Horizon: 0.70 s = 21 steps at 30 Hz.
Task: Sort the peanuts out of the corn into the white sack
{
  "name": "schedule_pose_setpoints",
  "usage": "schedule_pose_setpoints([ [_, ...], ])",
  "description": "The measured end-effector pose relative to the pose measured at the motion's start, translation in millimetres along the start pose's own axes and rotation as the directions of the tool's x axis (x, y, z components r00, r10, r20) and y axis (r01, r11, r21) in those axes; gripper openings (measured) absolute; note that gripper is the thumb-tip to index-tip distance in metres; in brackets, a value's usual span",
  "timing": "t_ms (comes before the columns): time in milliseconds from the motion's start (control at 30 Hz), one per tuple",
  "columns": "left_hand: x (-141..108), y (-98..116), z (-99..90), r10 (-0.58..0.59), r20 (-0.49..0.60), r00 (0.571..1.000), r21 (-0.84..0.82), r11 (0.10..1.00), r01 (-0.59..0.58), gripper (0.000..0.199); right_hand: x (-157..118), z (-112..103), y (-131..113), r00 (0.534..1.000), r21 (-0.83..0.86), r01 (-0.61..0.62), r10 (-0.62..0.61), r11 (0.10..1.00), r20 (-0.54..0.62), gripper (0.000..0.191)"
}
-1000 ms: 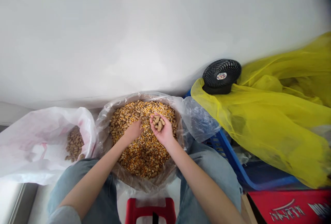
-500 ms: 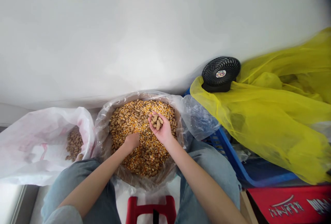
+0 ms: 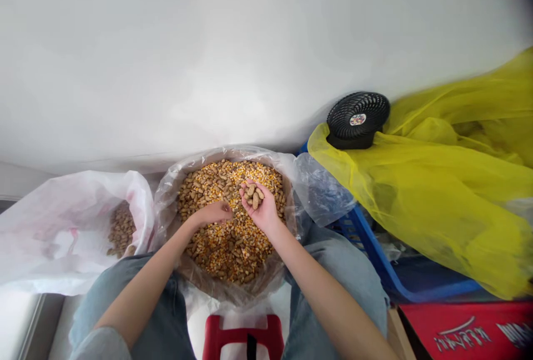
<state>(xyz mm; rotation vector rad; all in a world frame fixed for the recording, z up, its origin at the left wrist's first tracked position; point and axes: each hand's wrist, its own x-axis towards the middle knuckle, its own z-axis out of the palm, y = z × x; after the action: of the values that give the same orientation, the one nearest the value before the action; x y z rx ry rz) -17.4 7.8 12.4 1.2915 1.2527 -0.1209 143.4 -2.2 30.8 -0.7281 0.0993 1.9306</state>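
Observation:
Between the knees stands a container lined with a clear plastic bag (image 3: 166, 204), full of mixed corn kernels (image 3: 250, 241) and unshelled peanuts. My right hand (image 3: 263, 210) is palm up over the right part of the mix, its fingers curled round several peanuts (image 3: 254, 196). Just left of it, my left hand (image 3: 216, 213) hovers low over the mix with its fingers bent together; what they hold, if anything, is too small to make out.
At the left lies a white sack (image 3: 79, 193) with peanuts (image 3: 121, 229) inside. A black fan (image 3: 357, 120) and yellow netting (image 3: 441, 182) rest over a blue basket (image 3: 383, 265) on the right. Below are a red stool (image 3: 244, 336) and a red box (image 3: 470, 329).
My left hand has lifted out of the mix and moved up and slightly right, towards my right hand. My right hand still holds its peanuts in nearly the same place.

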Motion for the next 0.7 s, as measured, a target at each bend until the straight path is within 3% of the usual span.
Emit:
schedule_pose_setpoints([
  [67,-7,5,-8.8,0.088,0.125,0.988,-0.329,0.943,-0.042,0.021,0,0,0,1.000,-0.003,0.006,-0.006,1.000,0.007,0.015],
  [167,-16,7,-14.5,0.188,0.148,0.971,-0.646,0.761,-0.049,0.024,-1,1,-1,1.000,-0.012,0.018,-0.018,1.000,0.009,0.015],
  [300,-18,4,-13.2,0.276,0.102,0.956,-0.826,0.559,-0.074,0.016,-2,2,-1,1.000,-0.018,0.028,-0.028,0.999,0.004,0.014],
  [400,-16,2,-14.3,0.275,-0.013,0.961,-0.907,0.402,-0.127,0.014,-2,1,-1,0.999,-0.025,0.030,-0.030,0.999,-0.009,0.015],
  [500,-18,2,-21.8,0.158,-0.204,0.966,-0.955,0.186,-0.232,0.014,-2,2,-1,0.999,-0.030,0.021,-0.022,0.999,-0.028,0.016],
  [567,-24,1,-31.5,0.042,-0.340,0.940,-0.940,0.023,-0.341,0.014,-2,3,0,0.999,-0.034,0.015,-0.016,0.999,-0.040,0.016],
  [633,-34,-2,-44.8,-0.128,-0.477,0.869,-0.863,-0.120,-0.491,0.011,-3,5,1,0.999,-0.039,0.010,-0.012,0.999,-0.047,0.017],
  [700,-49,-12,-60.7,-0.307,-0.567,0.764,-0.753,-0.184,-0.632,0.008,-3,6,2,0.999,-0.043,0.011,-0.013,0.999,-0.050,0.018],
])
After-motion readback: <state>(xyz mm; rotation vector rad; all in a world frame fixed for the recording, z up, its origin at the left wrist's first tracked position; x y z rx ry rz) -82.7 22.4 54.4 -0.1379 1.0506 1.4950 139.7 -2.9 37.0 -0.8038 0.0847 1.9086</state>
